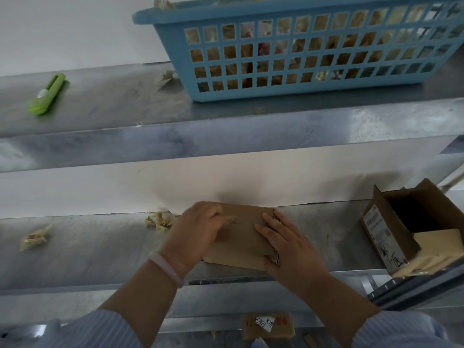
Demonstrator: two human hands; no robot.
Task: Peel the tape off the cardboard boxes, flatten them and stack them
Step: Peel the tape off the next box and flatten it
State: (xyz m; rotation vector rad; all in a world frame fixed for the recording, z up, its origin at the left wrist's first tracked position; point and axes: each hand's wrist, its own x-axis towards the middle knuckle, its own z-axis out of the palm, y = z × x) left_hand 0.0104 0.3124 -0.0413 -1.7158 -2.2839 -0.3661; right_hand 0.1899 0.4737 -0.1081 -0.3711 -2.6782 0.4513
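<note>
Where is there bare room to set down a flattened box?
On the lower shelf, the bare strip between the flat cardboard and the open box. On the upper shelf, between the green cutter and the blue basket, bar one tape scrap. Crowded: tape wads left of the cardboard.

Shelf (113, 104): grey metal, dull sheen, scuffed.
Basket (296, 13): blue plastic, smooth.
Cutter (47, 95): green plastic, glossy.
Cardboard box (241, 237): brown, matt paperboard.
Tape scraps (159, 219): yellowish film, crumpled, shiny.
Bracelet (167, 271): pale, polished.
Sleeve (100, 330): striped cloth.
</note>
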